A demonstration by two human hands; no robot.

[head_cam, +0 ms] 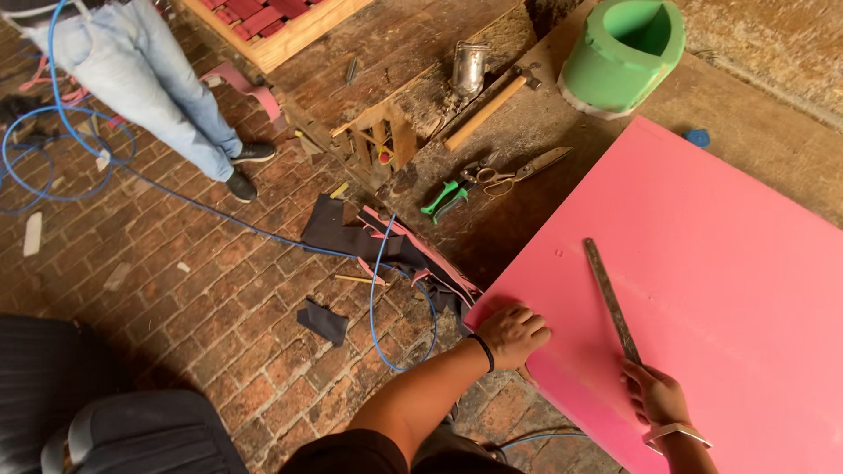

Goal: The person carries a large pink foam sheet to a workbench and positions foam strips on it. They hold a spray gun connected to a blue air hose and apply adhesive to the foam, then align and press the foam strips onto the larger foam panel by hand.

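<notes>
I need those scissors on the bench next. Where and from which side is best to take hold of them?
Grip the scissors by the orange loop handles at their left end, coming from above. The blades point right, toward the pink sheet; the green-handled pliers lie close beside the handles.

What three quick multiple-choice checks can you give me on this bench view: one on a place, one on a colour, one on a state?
1. Where does the metal ruler lie?
A. on the pink foam sheet
B. on the brick floor
C. inside the green foam ring

2. What colour are the handles of the pliers beside the scissors?
A. red
B. green
C. black

3. What is the left hand doing?
A. lifting the hammer
B. hanging in the air
C. pressing flat on the sheet's corner

Answers: 1 A, the ruler rests on the sheet with the right hand at its near end. 2 B, both handles show bright green. 3 C, the palm lies down on the pink corner.
</notes>
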